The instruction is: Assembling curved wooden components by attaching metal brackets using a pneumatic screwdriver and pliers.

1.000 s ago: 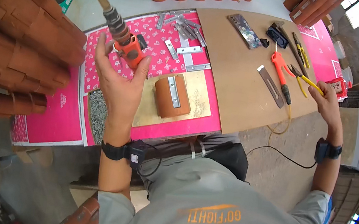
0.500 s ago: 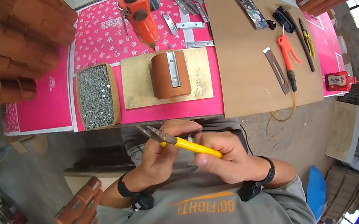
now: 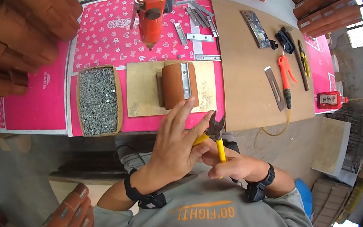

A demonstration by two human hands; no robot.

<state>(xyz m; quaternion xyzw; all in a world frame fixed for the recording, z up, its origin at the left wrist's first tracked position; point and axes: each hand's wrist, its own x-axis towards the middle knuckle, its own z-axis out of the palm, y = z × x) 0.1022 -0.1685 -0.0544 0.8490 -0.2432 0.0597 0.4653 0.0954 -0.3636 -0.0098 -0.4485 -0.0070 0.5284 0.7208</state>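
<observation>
My right hand (image 3: 235, 166) is closed around pliers (image 3: 216, 127) with yellow handles, their dark jaws parted and pointing away from me. Beside them my left hand (image 3: 171, 147) has its fingers stretched out, with nothing visibly held. Its longest fingertip reaches the near end of a metal strip (image 3: 185, 81) on a curved terracotta tile (image 3: 172, 88); whether they touch I cannot tell. Its index finger lies close to the plier jaws. Under the tile is a pale wooden board (image 3: 139, 100). Beyond it hangs an orange-red power drill (image 3: 151, 22), nose down.
Left of the board stands an open box (image 3: 120, 121) full of screws. Several loose metal strips (image 3: 201, 15) lie at the back. Cardboard (image 3: 248, 104) on the right bears a phone (image 3: 255, 28), an orange air gun (image 3: 285, 75) and a flat blade (image 3: 274, 88). Stacked tiles (image 3: 33, 6) rise at left.
The pliers have turned from pointing left to pointing away from me, and their handles have spread. My left hand has moved forward to the tile and straightened its fingers.
</observation>
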